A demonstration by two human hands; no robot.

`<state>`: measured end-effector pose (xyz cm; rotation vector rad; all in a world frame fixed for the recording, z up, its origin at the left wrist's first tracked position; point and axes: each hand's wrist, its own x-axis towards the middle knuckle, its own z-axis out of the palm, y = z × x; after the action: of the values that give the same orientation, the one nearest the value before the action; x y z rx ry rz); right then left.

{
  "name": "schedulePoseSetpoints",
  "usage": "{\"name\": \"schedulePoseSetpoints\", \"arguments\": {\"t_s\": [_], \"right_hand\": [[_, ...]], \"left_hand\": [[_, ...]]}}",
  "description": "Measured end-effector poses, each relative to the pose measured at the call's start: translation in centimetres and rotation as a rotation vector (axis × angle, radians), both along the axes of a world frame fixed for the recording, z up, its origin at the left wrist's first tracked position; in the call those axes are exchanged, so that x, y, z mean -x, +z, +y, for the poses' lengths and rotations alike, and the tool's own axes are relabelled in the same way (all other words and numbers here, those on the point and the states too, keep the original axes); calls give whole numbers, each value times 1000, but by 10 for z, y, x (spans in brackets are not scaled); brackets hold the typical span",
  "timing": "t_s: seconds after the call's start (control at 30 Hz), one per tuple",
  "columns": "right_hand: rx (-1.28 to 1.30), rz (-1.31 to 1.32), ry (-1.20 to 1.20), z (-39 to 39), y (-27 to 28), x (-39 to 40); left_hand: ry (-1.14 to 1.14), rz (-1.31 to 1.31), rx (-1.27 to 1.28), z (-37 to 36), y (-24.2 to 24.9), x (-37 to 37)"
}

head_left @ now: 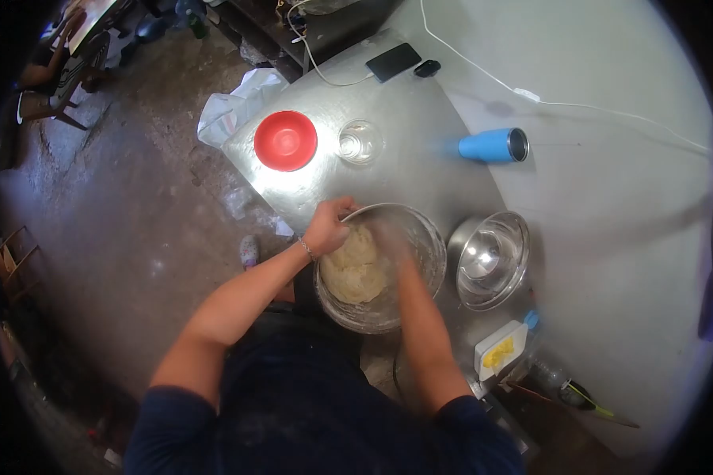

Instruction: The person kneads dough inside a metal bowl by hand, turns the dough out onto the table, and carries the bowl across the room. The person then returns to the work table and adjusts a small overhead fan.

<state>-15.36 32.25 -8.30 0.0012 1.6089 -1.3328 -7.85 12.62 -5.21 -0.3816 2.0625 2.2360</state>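
A person leans over a metal table (pixel 404 170), both arms reaching down into a clear glass bowl (pixel 432 241) that stands at the near edge. The bowl holds a pale lump of dough (pixel 355 269). The left hand (pixel 329 226) sits at the bowl's far-left rim, fingers curled into a loose fist against the top of the dough; a thin bracelet shows at the wrist. The right hand (pixel 390 241) is down inside the bowl, on the dough — it is blurred, so I cannot tell whether its fingers are spread or pressed together.

Just right of the glass bowl stands a shiny steel bowl (pixel 491 257), the two nearly touching. Farther back on the table are a red bowl (pixel 285 140) and, beside it, a small clear glass (pixel 360 142). A blue tumbler (pixel 493 146) lies on its side well to the right of them. At the table's far end a phone (pixel 394 62) lies with a white cable (pixel 325 71) plugged into it. Near the person's right elbow sits a small white tray (pixel 487 348) with something yellow in it.
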Motion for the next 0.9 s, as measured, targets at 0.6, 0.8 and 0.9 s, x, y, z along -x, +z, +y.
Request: {"name": "schedulePoseSetpoints", "arguments": {"t_s": [0.6,0.8,0.9], "right_hand": [[-981,1110,394,35,155,-123],[-973,1246,348,82,92,-119],[-939,979,231,79,69,-119]], "left_hand": [[82,95,-55,5,6,-14],[69,125,87,5,-3,-11],[80,132,76,5,0,-7]]}}
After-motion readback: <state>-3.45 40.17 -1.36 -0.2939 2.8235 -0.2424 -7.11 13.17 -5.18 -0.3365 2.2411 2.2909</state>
